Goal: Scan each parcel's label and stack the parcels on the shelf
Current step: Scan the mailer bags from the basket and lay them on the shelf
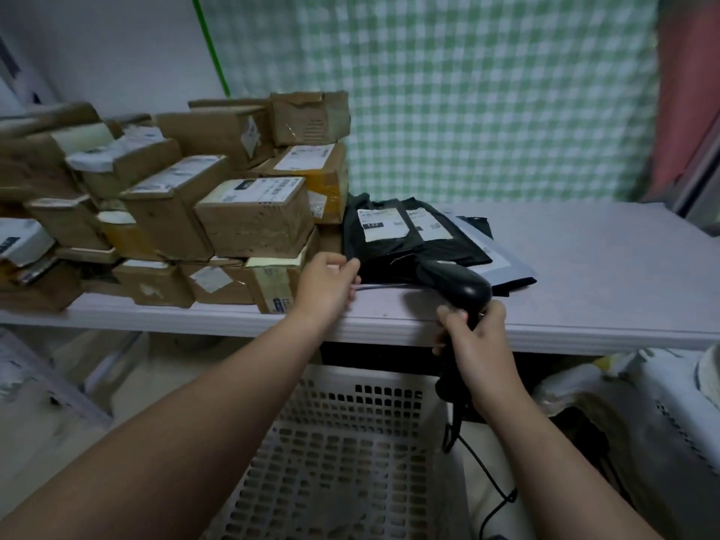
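basket: white slotted basket (350,442) below the shelf edge, nearest
cable: black cable (491,489) hangs beside the basket
right hand: right hand (473,337) fingers wrapped round the scanner handle
scanner: black scanner (456,284) over the shelf front edge, long axis near-right to far-left, head aimed at the bag labels
left hand: left hand (327,286) fingers curled, pinching the bag's near-left edge
bag: black bag (389,247) lies flat on the shelf, white label up
shelf: pale shelf (584,267)
boxes: cardboard boxes (253,220) stacked left, touching the bag
wall: green checked cloth (487,91) behind

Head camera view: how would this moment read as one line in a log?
left hand: grips black mailer edge | right hand: holds scanner toward mailer labels | cardboard boxes: stacked on shelf, left side
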`<state>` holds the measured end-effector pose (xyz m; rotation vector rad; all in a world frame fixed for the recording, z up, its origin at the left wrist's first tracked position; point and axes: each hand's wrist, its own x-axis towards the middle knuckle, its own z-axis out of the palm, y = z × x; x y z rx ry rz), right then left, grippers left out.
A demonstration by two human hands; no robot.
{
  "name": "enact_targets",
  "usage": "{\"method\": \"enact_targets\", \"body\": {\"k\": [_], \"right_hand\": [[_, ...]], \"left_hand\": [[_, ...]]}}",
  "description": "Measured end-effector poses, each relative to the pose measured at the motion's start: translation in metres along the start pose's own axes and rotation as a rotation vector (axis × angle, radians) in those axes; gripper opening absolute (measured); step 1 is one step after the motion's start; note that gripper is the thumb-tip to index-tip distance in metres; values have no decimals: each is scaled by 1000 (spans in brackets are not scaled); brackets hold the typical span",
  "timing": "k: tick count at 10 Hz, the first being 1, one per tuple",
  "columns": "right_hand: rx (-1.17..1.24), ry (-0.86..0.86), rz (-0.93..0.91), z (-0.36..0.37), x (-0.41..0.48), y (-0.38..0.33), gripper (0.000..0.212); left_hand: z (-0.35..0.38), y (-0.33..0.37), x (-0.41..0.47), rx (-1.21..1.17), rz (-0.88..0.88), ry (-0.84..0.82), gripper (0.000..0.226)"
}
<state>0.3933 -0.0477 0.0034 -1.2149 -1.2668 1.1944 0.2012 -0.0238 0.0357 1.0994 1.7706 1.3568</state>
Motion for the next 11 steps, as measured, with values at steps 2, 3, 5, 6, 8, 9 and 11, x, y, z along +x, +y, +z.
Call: {"method": "enact_targets", "body": {"k": [2,3,5,6,8,9,11], "right_hand": [[-294,153,-155,-29,15,-12,28],[-380,221,-164,-56,56,-30,30],[-520,310,-215,-108,150,-58,35],[-678,351,-158,-123,193,-50,38],[-777,344,26,-143,255,-4,38],[-892,346,119,-148,264,15,41],[-1291,347,112,-151,255,1,34]], "left_hand": [[-2,17,-24,338,255,-63,10],[13,35,-18,409,337,-88,11],[63,56,21,604,565,-125,19],[88,59,51,660,643,-102,23],[119,53,98,736,688,-98,19],[123,47,107,742,662,-110,19],[116,50,100,756,657,-113,22]]}}
